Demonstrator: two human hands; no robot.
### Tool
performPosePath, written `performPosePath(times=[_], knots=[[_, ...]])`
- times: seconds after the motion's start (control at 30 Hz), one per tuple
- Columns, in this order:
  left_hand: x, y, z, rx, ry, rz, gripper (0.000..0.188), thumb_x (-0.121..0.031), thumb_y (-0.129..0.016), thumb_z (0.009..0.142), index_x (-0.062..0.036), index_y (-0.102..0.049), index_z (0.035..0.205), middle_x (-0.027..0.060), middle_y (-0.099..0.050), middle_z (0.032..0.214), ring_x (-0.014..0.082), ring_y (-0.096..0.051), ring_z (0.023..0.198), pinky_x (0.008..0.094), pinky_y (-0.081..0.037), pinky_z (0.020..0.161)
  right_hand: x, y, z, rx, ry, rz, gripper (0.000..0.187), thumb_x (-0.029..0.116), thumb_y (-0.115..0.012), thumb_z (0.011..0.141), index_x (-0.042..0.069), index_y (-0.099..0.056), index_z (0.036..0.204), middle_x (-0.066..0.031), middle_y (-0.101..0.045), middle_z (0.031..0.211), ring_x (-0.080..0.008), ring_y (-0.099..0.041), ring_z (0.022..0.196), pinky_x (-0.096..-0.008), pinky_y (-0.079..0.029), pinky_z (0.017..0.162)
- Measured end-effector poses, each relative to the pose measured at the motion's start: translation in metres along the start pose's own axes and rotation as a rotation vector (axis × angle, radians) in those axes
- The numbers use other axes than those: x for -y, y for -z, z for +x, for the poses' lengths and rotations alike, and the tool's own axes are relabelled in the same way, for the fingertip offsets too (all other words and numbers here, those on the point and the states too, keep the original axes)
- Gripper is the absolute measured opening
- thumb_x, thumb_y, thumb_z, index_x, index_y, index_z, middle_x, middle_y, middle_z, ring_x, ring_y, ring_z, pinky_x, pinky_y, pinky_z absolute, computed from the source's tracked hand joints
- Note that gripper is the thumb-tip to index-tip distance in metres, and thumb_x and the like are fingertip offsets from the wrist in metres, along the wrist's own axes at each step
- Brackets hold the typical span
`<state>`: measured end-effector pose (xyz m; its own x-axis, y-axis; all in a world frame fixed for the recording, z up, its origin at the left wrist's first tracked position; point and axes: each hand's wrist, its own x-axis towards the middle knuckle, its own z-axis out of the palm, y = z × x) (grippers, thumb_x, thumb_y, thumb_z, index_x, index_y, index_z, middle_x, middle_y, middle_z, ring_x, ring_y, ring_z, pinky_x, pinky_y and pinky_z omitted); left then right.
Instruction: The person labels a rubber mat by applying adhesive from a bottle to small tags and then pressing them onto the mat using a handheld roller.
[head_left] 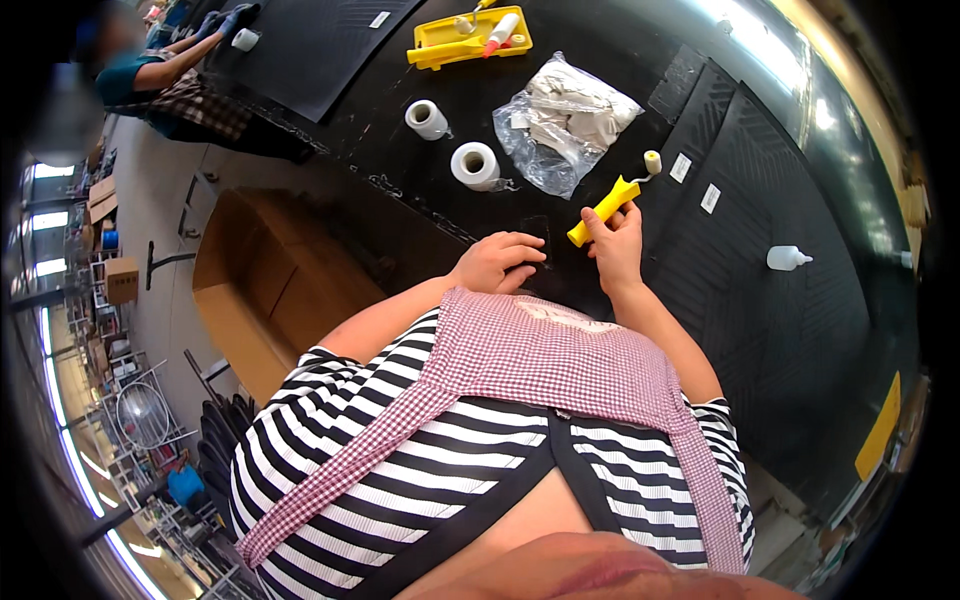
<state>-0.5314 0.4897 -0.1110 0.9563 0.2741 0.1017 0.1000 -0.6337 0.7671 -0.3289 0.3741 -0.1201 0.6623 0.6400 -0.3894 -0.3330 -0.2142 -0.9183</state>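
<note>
My right hand is closed around the yellow handle of a small paint roller. The roller's short pale head points up and to the right, above the black table. My left hand rests at the table's near edge, fingers stretched out and slightly bent, with nothing in it. Just beyond my hands lies a clear plastic bag with whitish cloth-like contents. To the left of the bag stand two rolls of clear film, the nearer roll and the farther roll.
A yellow tray at the far side holds another roller and a red-tipped bottle. Black textured sheets with white labels lie right, near a white squeeze bottle. Left stands an open cardboard box. A gloved co-worker works far left.
</note>
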Motion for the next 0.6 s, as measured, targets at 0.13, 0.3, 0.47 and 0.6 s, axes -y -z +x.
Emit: performPosePath(times=[0.13,0.3,0.47,0.6], knots=[[-0.001,-0.006,0.003,-0.063,-0.045,0.002,0.025,-0.011,-0.073,0.083,-0.0087,-0.072,0.108,0.0088,-0.068,0.122,0.0272,-0.065,0.110,0.0385,-0.052,0.094,0.002,0.008,0.002,0.028,-0.034,-0.187,0.081,0.018,-0.075,0.089,-0.006,-0.024,0.147,-0.0144,-0.065,0.101,-0.0142,-0.066,0.071,-0.0229,-0.052,0.053],[-0.014,-0.016,0.007,-0.062,0.002,-0.022,0.023,-0.007,-0.071,0.085,-0.0066,-0.072,0.108,0.0101,-0.068,0.120,0.0287,-0.066,0.108,0.0371,-0.054,0.092,0.029,0.068,-0.029,0.054,0.026,-0.108,0.064,0.015,-0.072,0.091,-0.003,-0.039,0.143,-0.0093,-0.065,0.103,-0.0129,-0.066,0.079,-0.0252,-0.052,0.065],[-0.030,-0.037,0.029,0.012,-0.097,-0.065,0.023,-0.006,-0.071,0.086,-0.0059,-0.071,0.108,0.0105,-0.069,0.119,0.0294,-0.066,0.106,0.0372,-0.054,0.090,-0.011,0.202,-0.048,-0.556,0.435,-0.059,0.029,0.001,-0.070,0.089,0.002,-0.055,0.113,-0.0039,-0.060,0.090,-0.0103,-0.060,0.077,-0.0245,-0.051,0.069],[-0.044,-0.048,0.050,0.054,-0.137,-0.050,0.021,-0.007,-0.070,0.086,-0.0058,-0.071,0.107,0.0097,-0.069,0.117,0.0293,-0.067,0.105,0.0368,-0.054,0.089,-0.034,0.285,-0.043,-0.862,0.487,-0.014,0.041,0.001,-0.074,0.085,0.003,-0.051,0.118,-0.0045,-0.059,0.098,-0.0116,-0.059,0.087,-0.0266,-0.051,0.078]])
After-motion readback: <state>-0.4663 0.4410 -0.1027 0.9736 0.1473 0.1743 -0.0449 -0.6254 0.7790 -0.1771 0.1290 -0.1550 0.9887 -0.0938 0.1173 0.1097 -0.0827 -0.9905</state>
